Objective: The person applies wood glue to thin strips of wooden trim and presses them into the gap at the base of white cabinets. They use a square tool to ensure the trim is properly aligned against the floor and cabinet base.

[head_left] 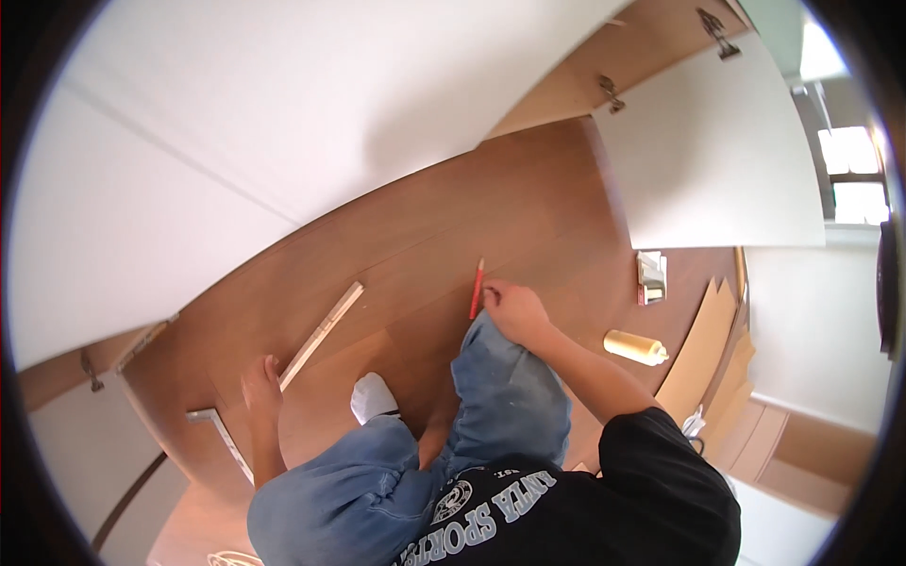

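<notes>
On the left, my left hand point(261, 382) is beside the near end of a narrow pale wooden strip point(323, 334); its fingers look apart and somewhat blurred. The strip slants away to the right, and its near end meets the edge of this hand. A metal carpenter's square point(225, 438) lies left of my left forearm. In front of my bent right knee, my right hand point(515, 309) has its fingers drawn together at a red pencil point(478, 289). The pencil's pale tip points away from me.
Large white panels point(245, 113) rise ahead, and a white hinged door point(708, 151) stands at the right. On the brown wooden surface point(425, 226) are a yellow bottle point(635, 347), a small box point(650, 277) and cardboard pieces point(698, 344). My socked foot point(374, 397) rests between the hands.
</notes>
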`<state>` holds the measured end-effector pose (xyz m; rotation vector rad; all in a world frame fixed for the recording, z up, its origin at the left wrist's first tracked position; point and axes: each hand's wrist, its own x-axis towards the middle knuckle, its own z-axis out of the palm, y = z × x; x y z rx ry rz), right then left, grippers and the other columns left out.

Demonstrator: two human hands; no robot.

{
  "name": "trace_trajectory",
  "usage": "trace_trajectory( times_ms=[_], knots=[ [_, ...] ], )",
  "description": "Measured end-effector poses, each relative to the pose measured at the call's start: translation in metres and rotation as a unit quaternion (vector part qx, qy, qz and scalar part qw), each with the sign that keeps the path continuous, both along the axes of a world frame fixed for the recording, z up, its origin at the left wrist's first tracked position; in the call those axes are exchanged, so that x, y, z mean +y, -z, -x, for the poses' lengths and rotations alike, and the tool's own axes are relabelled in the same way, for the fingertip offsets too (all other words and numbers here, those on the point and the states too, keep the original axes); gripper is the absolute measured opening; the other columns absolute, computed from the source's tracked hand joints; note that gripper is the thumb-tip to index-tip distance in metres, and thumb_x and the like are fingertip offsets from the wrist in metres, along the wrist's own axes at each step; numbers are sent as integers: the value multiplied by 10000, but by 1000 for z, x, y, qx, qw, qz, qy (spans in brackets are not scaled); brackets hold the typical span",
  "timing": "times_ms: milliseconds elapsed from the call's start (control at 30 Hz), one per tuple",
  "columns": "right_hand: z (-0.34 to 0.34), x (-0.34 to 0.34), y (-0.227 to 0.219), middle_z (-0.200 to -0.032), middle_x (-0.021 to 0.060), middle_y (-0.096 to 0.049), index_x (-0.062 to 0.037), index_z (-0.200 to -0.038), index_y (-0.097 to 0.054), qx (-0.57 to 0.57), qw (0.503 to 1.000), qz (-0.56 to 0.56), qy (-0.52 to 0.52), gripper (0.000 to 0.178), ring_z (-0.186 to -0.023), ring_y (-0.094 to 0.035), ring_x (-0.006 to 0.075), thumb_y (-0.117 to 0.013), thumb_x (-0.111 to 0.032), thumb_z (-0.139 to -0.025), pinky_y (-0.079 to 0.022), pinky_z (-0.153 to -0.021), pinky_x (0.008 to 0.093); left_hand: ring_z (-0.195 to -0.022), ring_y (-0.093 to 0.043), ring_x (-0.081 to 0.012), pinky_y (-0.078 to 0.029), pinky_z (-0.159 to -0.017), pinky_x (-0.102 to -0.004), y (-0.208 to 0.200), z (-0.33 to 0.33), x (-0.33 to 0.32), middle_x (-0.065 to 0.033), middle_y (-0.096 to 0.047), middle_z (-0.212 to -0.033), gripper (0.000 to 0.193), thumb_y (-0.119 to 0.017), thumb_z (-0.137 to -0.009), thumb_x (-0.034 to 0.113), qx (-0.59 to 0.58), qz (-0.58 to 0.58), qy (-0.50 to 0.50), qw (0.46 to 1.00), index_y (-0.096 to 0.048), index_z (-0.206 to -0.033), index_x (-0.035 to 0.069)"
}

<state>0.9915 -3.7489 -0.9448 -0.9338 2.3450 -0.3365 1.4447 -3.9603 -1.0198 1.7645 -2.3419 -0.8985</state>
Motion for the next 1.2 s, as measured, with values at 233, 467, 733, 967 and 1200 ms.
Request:
trace_trajectory(
  times_ms=[233, 467, 733, 967, 1200],
  knots=[
    [23, 17, 1, -867, 188, -704, -101, -957, -672, -11, 1000, 10, 14, 252, -824, -656, 429, -498, -282, -966, -532, -755, 531, -1010, -624, -421, -511, -852, -489, -10, 34, 9, -203, -628, -1140, 255, -686, -885, 111, -24, 26, 102, 994, -665, -1134, 62],
    [22, 20, -1, -895, 194, -707, -90, -961, -675, -35, 999, 17, 23, 264, -849, -660, 429, -493, -281, -966, -532, -781, 525, -1034, -610, -391, -511, -868, -487, 5, 41, 36, -162, -609, -1133, 455, -773, -807, 149, -86, 96, 156, 979, -612, -1227, 81],
    [32, 23, 2, -920, 218, -711, -79, -980, -675, -33, 999, -3, -8, 297, -880, -670, 434, -476, -300, -987, -545, -804, 528, -943, -634, -381, -517, -821, -480, 13, 43, 29, -155, -636, -1000, 229, -678, -885, 129, -101, 85, 157, 979, -608, -1095, 73],
    [19, 20, 27, -969, 251, -697, -41, -1011, -695, 10, 989, 92, -118, 340, -932, -663, 441, -507, -323, -982, -541, -826, 506, -1000, -656, -374, -532, -832, -497, -12, 44, 49, -190, -692, -1014, 141, -617, -914, 180, -81, 75, 97, 989, -696, -991, 92],
    [40, 40, 42, -1003, 178, -719, 22, -1138, -691, -75, 987, 137, -34, 380, -947, -678, 275, -586, -308, -980, -515, -869, 368, -942, -677, -427, -570, -817, -527, -11, 27, 63, -197, -548, -1074, 186, -515, -935, 77, -101, 34, 72, 992, -571, -1107, 31]
  ],
)
